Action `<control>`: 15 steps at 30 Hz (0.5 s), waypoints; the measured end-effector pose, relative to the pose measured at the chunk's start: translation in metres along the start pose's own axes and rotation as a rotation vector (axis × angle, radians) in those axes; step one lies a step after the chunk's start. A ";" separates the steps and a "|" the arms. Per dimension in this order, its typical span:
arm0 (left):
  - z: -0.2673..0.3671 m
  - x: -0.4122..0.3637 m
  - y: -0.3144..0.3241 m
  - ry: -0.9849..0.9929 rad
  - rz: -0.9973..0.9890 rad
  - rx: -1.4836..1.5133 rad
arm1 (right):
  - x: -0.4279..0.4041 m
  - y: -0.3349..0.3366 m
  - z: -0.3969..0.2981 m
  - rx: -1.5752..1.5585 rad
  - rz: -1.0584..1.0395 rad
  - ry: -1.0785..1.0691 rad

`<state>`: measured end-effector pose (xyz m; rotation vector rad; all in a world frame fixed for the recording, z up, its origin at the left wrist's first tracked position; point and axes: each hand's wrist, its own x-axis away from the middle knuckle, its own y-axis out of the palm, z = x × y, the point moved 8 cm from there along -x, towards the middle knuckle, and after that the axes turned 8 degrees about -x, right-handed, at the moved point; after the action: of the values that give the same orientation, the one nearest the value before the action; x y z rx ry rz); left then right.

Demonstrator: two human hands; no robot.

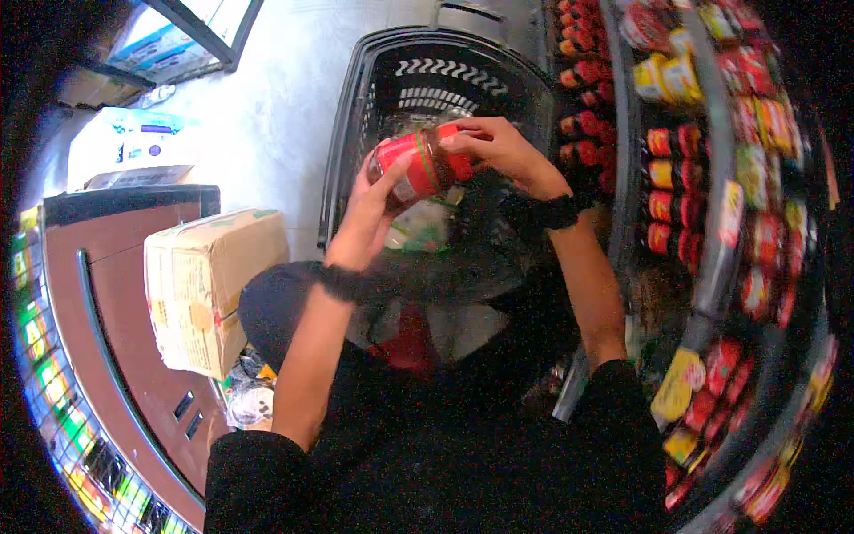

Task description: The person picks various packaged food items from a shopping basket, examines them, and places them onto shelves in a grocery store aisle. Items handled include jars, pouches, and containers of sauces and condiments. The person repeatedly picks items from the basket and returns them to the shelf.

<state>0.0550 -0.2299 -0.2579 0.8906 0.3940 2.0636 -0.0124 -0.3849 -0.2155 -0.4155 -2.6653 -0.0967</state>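
Observation:
A jar with a red label and red lid (415, 163) is held tilted above a black plastic basket (339, 153). My left hand (377, 200) grips the jar's body from the left and below. At its lid end is my right hand (497, 150), fingers curled over the red lid. Both wrists wear black bands. Beneath my hands, a white and green package (420, 223) lies in the basket; other contents are too dark and blurred to name.
Shelves on the right hold red-lidded jars (667, 207), yellow tubs (667, 77) and red packs. At left, a cardboard box (200, 294) stands beside a brown panel (133, 320), with a white carton (133, 143) farther back.

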 end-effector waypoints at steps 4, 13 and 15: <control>0.056 0.113 0.035 0.125 -0.131 -0.229 | 0.094 0.037 -0.073 -0.072 0.047 -0.062; 0.058 0.271 0.101 -0.263 -0.637 0.729 | 0.244 0.136 -0.164 0.007 -0.019 -0.574; 0.044 0.300 0.119 -0.409 -0.767 0.930 | 0.259 0.152 -0.170 -0.093 -0.105 -0.619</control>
<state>-0.1018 -0.0640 -0.0254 1.3682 1.2809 0.9070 -0.1189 -0.1920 0.0500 -0.3802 -3.3033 -0.1431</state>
